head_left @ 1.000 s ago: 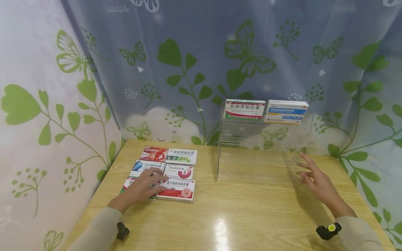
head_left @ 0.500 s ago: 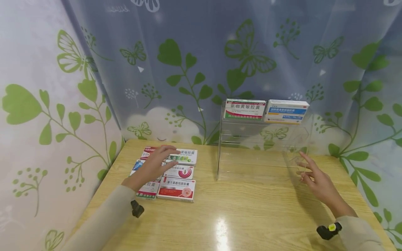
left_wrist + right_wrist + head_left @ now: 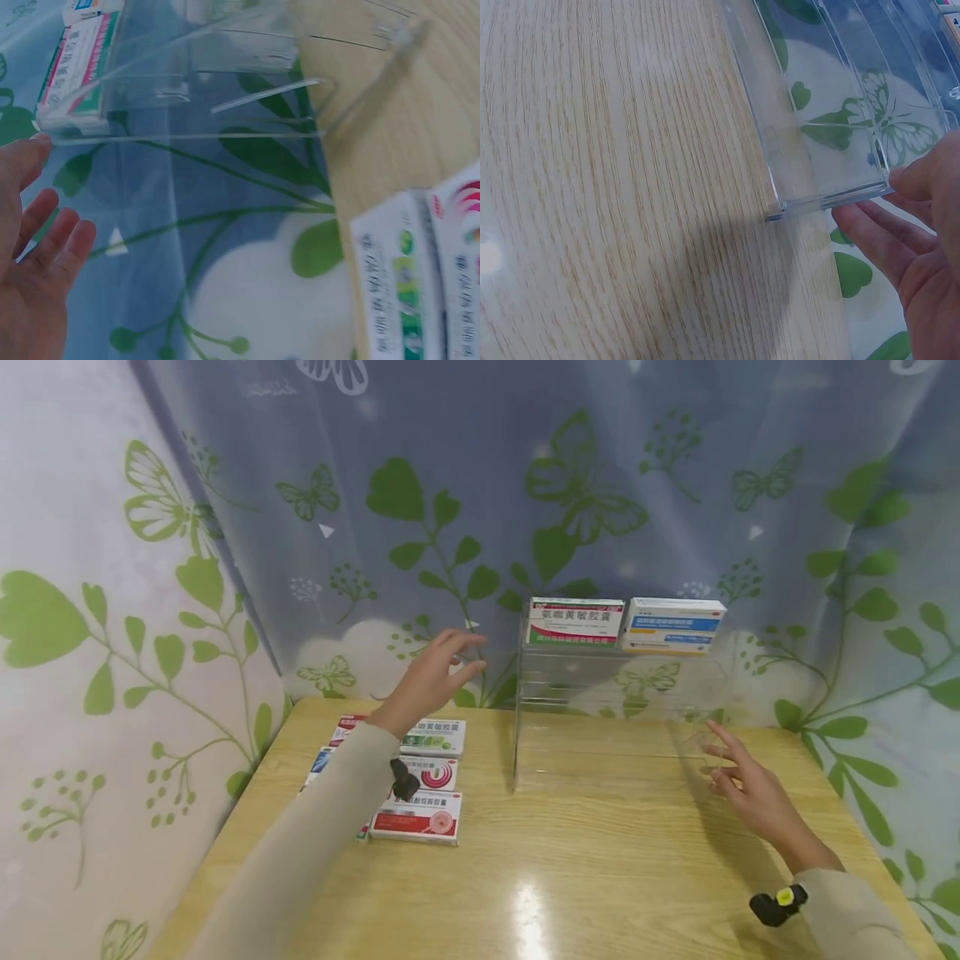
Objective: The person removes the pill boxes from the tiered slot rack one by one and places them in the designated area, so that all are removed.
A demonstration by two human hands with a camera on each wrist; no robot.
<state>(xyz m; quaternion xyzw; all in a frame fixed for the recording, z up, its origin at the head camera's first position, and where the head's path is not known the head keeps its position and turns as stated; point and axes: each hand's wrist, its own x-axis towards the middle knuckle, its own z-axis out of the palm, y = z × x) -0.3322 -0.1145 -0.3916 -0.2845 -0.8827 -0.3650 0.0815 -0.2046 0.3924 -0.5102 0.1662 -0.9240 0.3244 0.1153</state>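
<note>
My left hand is raised beside the left side of a clear stepped display rack, fingers spread and holding nothing. In the left wrist view its fingers are near the rack's upper corner. My right hand holds the rack's right side. The right wrist view shows the thumb at the panel's edge and the other fingers on its outer side. On the top tier stand a red-and-green medicine box and a blue-and-white medicine box, side by side.
Several medicine boxes lie flat in rows at the left of the wooden table, among them a red-and-white box and a green-and-white box. My left forearm partly covers them. A patterned curtain hangs behind the table.
My left hand has moved from over the flat boxes, up and to the right, to the rack's left side. My right hand stays at the rack. The head view has shifted slightly.
</note>
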